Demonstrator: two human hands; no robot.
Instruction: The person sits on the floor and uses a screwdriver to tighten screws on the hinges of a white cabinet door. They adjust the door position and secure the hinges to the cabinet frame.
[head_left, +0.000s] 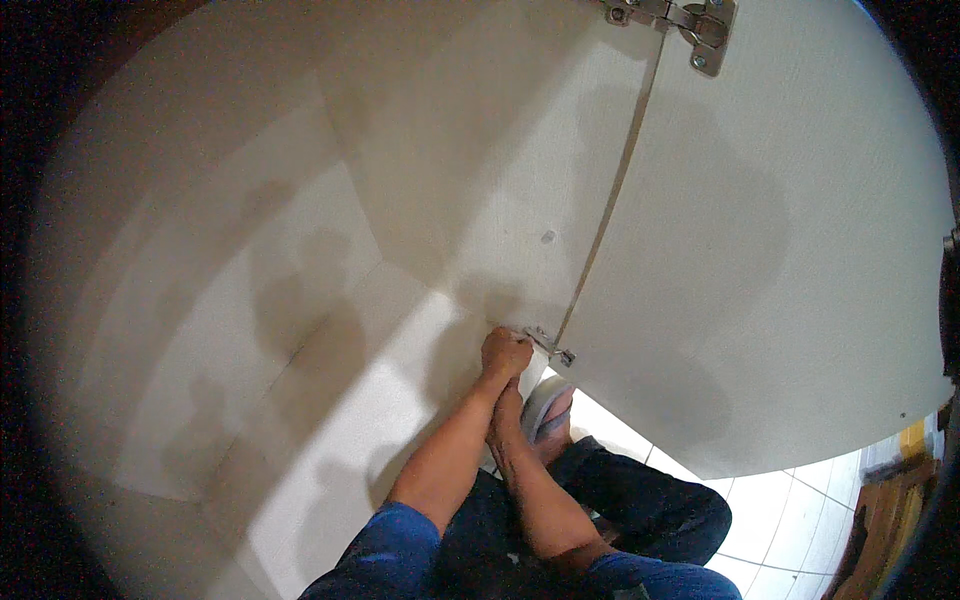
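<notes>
Dim warm light, soft shadows, fisheye-bent dark rim.

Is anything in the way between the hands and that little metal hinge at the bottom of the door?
Nothing visible is. The left hand is closed right against the lower hinge, with no gap showing. The right hand sits just below it, mostly hidden behind the left forearm.

right hand point(505, 418) mostly hidden behind left hand point(505, 353), upper hinge point(690, 25) cut off by top edge, lower hinge point(550, 347) too small to read
</notes>
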